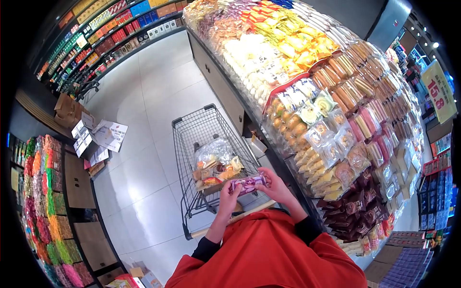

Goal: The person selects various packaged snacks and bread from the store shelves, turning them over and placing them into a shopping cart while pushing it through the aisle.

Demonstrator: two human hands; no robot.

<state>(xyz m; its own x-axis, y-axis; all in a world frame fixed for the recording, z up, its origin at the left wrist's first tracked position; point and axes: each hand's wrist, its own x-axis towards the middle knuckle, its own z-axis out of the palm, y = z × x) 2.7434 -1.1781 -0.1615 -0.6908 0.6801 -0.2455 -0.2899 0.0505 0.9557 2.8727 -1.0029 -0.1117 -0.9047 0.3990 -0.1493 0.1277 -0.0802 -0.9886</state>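
A purple packaged snack [248, 185] is held level between both hands, over the near end of a wire shopping cart [180, 144]. My left hand [229, 197] grips its left end, fingers closed with the thumb on top. On its right end, my right hand [277, 186] is closed in the same way. Inside the cart, just beyond the hands, lie a clear plastic bag [213, 152] and several wrapped snacks [211, 181] in an open cardboard box. The cart's handle [249, 212] runs between my red top and my wrists.
A long display of wrapped pastries [331, 129] rises along the right side. Opened cartons [91, 139] lie on the tiled floor [144, 158] at left. A candy shelf [48, 211] stands at lower left, stocked shelves [115, 33] at the back.
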